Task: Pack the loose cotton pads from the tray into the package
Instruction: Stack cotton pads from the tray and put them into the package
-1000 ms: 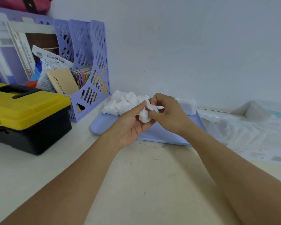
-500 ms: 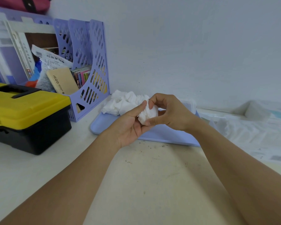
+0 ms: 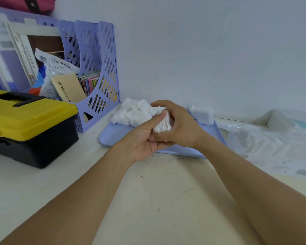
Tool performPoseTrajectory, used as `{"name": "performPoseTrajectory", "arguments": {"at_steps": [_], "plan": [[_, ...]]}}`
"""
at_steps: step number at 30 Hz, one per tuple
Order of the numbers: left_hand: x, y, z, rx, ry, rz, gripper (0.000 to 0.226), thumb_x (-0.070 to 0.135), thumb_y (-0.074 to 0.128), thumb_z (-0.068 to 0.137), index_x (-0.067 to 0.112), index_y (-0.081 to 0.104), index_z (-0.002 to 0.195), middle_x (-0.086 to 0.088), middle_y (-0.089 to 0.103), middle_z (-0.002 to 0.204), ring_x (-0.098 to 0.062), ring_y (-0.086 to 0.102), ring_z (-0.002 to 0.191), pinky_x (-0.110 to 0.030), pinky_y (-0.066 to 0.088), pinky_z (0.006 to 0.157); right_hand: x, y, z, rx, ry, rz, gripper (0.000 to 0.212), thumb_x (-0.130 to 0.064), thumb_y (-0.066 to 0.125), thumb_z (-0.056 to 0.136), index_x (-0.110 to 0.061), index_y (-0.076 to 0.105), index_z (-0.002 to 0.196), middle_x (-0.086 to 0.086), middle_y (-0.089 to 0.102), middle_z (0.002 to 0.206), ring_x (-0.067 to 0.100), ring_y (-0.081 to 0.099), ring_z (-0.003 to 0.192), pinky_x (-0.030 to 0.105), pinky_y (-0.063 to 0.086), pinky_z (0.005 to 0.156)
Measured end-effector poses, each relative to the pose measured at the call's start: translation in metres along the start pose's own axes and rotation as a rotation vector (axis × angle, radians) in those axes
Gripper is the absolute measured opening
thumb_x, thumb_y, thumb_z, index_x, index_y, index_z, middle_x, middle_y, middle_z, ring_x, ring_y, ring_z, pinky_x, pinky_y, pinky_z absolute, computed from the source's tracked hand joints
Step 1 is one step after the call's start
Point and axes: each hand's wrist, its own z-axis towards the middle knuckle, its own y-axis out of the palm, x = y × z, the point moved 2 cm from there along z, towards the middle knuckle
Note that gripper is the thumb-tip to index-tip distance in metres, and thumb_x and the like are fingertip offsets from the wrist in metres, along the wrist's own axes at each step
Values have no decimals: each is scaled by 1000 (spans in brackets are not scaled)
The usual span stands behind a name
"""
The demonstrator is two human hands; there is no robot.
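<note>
Hands meet over the near edge of the tray, both gripping one small stack of pads. Left hand is palm up, its thumb laid along the stack's left side, fingers curled under it. Right hand comes in from the right, index arched over the top, thumb pinching the stack from below. Stack edges show fanned between the two hands, held above the tray.

Loose pile of pads lies on the far left corner of the tray, just behind the hands. Neat block of pads sits at the tray's far right corner. Package, clear plastic, lies right of the tray on the table; cannot tell what it holds.

Toolbox, yellow lid and black base, stands at left. File rack, purple, stands behind it against the wall, stuffed with papers and booklets.
</note>
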Motion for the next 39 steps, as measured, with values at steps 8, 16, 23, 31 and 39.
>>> {"name": "performPoseTrajectory", "arguments": {"at_steps": [8, 16, 23, 31, 39], "plan": [[8, -12, 3, 76, 7, -97, 35, 14, 71, 82, 10, 64, 116, -7, 71, 98, -18, 72, 86, -29, 59, 77, -2, 3, 0, -150, 82, 113, 78, -12, 85, 78, -26, 45, 143, -4, 56, 135, 9, 54, 126, 24, 50, 100], [57, -72, -6, 467, 302, -241, 12, -1, 60, 86, 11, 56, 87, -4, 56, 75, -12, 48, 57, -21, 44, 47, 23, -3, 24, 163, 533, 38, 15, -14, 70, 92, -6, 68, 104, 10, 68, 93, 21, 67, 79, 37, 60, 73], [57, -94, -5, 614, 351, -248, 12, 2, 53, 92, 10, 57, 101, -12, 67, 99, -20, 63, 80, -28, 57, 60, 21, 40, 81, 76, 726, -81, 41, -31, 82, 82, -6, 60, 106, 11, 63, 96, 26, 63, 81, 34, 58, 65], [55, -94, -3, 790, 338, -71, 10, 11, 64, 92, 17, 63, 100, -11, 66, 115, -28, 66, 103, -32, 61, 61, 30, 45, 78, 19, 831, 33, 34, -24, 82, 83, -15, 53, 97, 0, 50, 80, 14, 43, 63, 24, 34, 52], [52, -80, 5, 759, 330, 304, 11, 18, 54, 100, 19, 58, 110, -9, 63, 114, -22, 62, 91, -28, 56, 61, 14, -10, 46, 82, 519, 373, 20, -11, 75, 88, -11, 63, 103, 10, 72, 106, 23, 70, 91, 34, 60, 79]]}}
